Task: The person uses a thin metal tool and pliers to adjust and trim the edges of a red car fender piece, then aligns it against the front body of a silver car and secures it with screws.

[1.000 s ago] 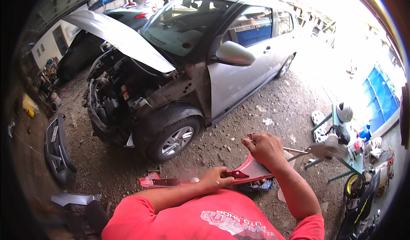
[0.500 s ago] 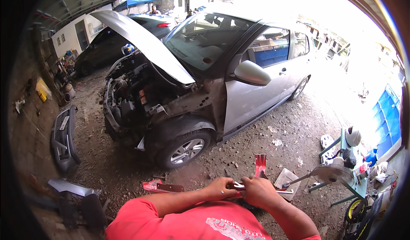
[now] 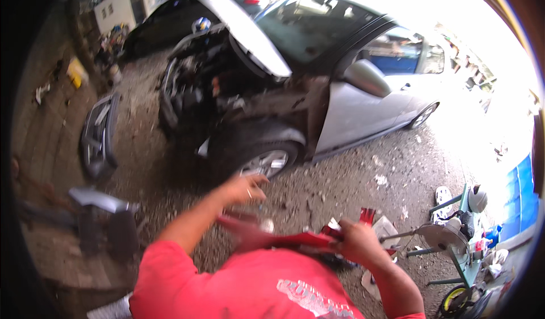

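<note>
A long red painted car body panel (image 3: 304, 239), blurred, stretches across in front of me at chest height. My right hand (image 3: 359, 240) is closed on its right end, fingers partly hidden. A small white piece (image 3: 334, 223) shows beside that hand; I cannot make out its kind. My left hand (image 3: 244, 189) is raised in the air, beyond the panel's left end and apart from it. Its fingers are stretched and hold nothing visible. Behind this hand stands a silver car (image 3: 363, 123) with its hood (image 3: 238, 24) raised and its front fender off.
A removed bumper (image 3: 99, 137) leans at the left wall, with a silver trim piece (image 3: 102, 200) nearer me. At right are a standing fan (image 3: 445, 236) and a green table (image 3: 468, 268) bearing a helmet (image 3: 478, 198). Gravel (image 3: 335, 188) covers the ground.
My left hand has left the right hand's side and swung up and left. The red panel now lies stretched out leftward from my right hand. The view has tilted downward.
</note>
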The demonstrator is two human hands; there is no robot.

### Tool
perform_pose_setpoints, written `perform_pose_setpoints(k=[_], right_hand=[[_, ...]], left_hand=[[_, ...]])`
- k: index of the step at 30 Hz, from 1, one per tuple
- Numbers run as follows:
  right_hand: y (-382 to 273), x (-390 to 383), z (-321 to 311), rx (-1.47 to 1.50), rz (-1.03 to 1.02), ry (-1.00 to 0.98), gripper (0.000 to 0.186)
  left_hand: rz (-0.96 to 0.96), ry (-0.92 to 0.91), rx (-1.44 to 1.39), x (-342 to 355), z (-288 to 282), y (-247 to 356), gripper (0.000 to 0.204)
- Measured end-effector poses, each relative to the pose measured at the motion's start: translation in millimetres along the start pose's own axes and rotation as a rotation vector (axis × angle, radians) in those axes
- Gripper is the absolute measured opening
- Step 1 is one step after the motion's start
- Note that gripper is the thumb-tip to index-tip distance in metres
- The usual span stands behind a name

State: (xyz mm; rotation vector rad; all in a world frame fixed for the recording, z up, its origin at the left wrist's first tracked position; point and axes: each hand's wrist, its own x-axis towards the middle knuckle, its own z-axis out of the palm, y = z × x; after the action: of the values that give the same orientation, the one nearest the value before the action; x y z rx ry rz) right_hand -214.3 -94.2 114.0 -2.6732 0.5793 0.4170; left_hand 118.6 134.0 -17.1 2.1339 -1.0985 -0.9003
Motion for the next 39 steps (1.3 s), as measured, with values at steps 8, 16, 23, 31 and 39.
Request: perform_pose_setpoints(k=[8, 16, 23, 31, 39], right_hand=[[-25.6, -51.7, -27.2, 0.062, 0.034, 0.131, 0.046], [-32.9, -76.1, -13.9, 0.138, 0.126, 0.203, 0.048], [-33.8, -77.4, 58.8, 0.324, 0.204, 0.27, 0.048], [-86.5, -60.3, 87.4, 0.392, 0.262, 0.249, 0.041], [-116.5, -37.0, 82.9, 0.229, 0.185, 0.262, 0.042]], left_hand=[[-0.974, 0.603, -0.58, -173.8, -12.0, -295.9, 0.09], [-0.558, 0.464, -1.324, -118.6, 89.9, -283.4, 0.05], [-0.534, 0.556, -1.35, -106.8, 60.1, -340.1, 0.054], [-0.523, 0.568, -1.224, -120.4, 9.0, -383.3, 0.053], [-0.642, 0.295, -1.019, -112.4, -48.6, -408.6, 0.06]])
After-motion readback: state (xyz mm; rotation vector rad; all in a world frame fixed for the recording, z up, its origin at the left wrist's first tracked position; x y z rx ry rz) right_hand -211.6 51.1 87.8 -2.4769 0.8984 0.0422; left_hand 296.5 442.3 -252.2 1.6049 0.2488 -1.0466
